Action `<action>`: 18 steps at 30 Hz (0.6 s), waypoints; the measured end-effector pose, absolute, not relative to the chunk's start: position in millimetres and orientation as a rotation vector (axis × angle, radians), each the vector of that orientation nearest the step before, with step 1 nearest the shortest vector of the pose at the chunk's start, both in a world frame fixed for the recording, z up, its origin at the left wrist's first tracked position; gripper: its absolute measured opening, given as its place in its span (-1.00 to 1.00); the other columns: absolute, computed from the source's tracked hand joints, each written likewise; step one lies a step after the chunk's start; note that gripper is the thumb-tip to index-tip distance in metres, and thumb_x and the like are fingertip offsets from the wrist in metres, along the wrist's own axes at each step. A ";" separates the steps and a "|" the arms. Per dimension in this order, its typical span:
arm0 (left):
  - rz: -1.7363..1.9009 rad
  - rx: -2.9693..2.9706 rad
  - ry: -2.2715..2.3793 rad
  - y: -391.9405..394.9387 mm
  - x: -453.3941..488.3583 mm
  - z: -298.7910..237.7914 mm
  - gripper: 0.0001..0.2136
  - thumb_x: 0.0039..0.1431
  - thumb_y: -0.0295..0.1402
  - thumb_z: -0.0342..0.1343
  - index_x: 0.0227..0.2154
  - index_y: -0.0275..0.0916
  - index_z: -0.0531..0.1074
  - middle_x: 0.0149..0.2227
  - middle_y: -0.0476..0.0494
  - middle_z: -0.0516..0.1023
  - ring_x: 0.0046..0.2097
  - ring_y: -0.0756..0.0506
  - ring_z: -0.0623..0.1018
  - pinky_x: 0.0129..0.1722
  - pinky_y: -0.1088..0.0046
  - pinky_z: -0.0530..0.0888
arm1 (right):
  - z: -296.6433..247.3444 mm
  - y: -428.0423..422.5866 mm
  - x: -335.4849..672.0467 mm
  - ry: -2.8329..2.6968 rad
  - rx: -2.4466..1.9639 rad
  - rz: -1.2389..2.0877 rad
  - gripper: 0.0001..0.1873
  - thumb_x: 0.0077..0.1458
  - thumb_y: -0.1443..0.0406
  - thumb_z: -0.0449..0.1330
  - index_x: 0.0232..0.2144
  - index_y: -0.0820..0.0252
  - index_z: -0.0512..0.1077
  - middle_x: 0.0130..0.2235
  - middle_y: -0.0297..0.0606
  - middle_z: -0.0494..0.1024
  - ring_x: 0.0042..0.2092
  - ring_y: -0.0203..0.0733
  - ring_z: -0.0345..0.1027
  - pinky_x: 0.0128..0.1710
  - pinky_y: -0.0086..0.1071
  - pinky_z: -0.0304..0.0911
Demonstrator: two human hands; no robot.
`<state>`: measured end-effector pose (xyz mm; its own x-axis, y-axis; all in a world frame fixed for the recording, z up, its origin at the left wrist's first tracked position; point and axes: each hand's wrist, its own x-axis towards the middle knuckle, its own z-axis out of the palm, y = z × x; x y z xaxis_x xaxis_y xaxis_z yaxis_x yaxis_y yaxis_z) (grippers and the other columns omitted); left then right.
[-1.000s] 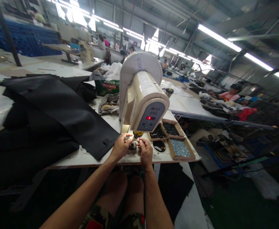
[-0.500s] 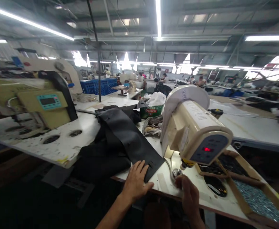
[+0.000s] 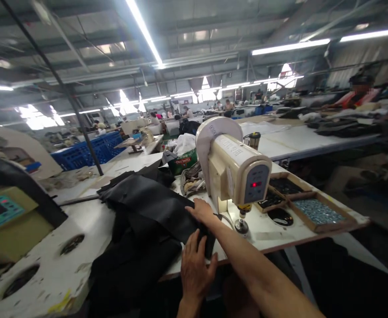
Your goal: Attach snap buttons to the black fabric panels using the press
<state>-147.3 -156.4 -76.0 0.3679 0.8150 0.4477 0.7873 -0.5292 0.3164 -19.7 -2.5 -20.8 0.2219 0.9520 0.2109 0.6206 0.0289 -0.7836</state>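
Observation:
A stack of black sheet material, perhaps leather (image 3: 157,201), lies across the table and hangs over its front edge. My left hand (image 3: 197,263) rests flat on the sheet's near end at the table edge, fingers stretched out. Reaching across from the right, my right hand (image 3: 201,211) touches the sheet's far edge with its fingers apart. Just right of both hands stands a cream press machine (image 3: 240,170) with a red-lit panel. Beneath its head, a round metal die (image 3: 241,226) sits on the table.
Wooden trays hold pale small metal parts (image 3: 318,211) and black parts (image 3: 285,185). Behind the sheets are a green box (image 3: 184,162) and a cloth bundle (image 3: 193,181). A yellow-green machine (image 3: 11,216) stands at left. Several people are in the background.
My right hand has left the spot beside the metal die and crossed left onto the black sheet. My left hand stays at the sheet's near end. The view has turned right.

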 end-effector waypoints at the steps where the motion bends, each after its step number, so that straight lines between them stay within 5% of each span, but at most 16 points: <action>1: 0.929 2.546 1.463 -156.5 -149.9 -78.8 -0.54 0.27 -0.22 0.09 0.21 -0.17 0.40 0.38 -0.32 0.25 0.37 -0.37 0.29 0.30 -0.09 0.36 | -21.5 -1.0 -19.9 -1.469 -1.683 0.516 -0.72 0.06 0.11 0.40 -0.27 0.18 0.57 -0.22 -0.04 0.67 -0.12 0.06 0.51 -0.05 -0.19 0.29; 9: 1.434 2.038 1.428 -156.3 -173.2 -93.2 -0.79 0.39 -0.19 -0.08 -0.07 -0.08 0.39 0.04 -0.29 0.39 0.10 -0.30 0.48 0.08 -0.02 0.49 | 21.5 -25.9 -8.8 -1.359 -1.317 0.634 -0.69 0.15 0.07 0.28 -0.46 0.14 0.63 -0.48 -0.34 0.59 -0.40 -0.20 0.40 -0.37 -0.40 0.20; 12: 1.644 1.722 1.523 -155.6 -172.7 -74.6 -0.78 0.45 -0.16 -0.20 -0.13 -0.09 0.30 -0.12 -0.18 0.39 -0.14 -0.17 0.52 -0.16 0.19 0.55 | 35.6 -66.4 6.5 -1.256 -1.208 0.791 -0.68 0.14 0.06 0.28 -0.41 0.18 0.65 -0.45 -0.34 0.60 -0.39 -0.19 0.40 -0.40 -0.40 0.21; 15: 1.772 1.358 1.400 -160.5 -172.0 -54.3 -0.78 0.46 -0.13 -0.20 -0.15 -0.10 0.24 -0.44 0.06 0.26 -0.49 -0.02 0.35 -0.50 0.48 0.38 | 35.6 -118.3 30.3 -1.219 -1.242 0.847 -0.67 0.17 0.06 0.26 -0.38 0.17 0.65 -0.40 -0.34 0.61 -0.35 -0.18 0.41 -0.37 -0.40 0.22; 18: 1.914 1.178 1.365 -164.6 -177.2 -39.4 -0.80 0.39 -0.15 -0.01 -0.26 -0.15 0.26 -0.53 0.12 0.20 -0.54 0.02 0.26 -0.50 0.52 0.29 | 23.1 -163.5 59.3 -1.207 -1.335 0.828 -0.67 0.18 0.06 0.27 -0.45 0.16 0.62 -0.48 -0.38 0.53 -0.39 -0.22 0.35 -0.40 -0.42 0.14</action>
<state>-177.2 -164.6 -39.4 -0.4957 0.7922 0.3559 0.0784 -0.3672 0.9268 59.3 -163.5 23.1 0.2364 0.9575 0.1650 0.1911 0.1207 -0.9741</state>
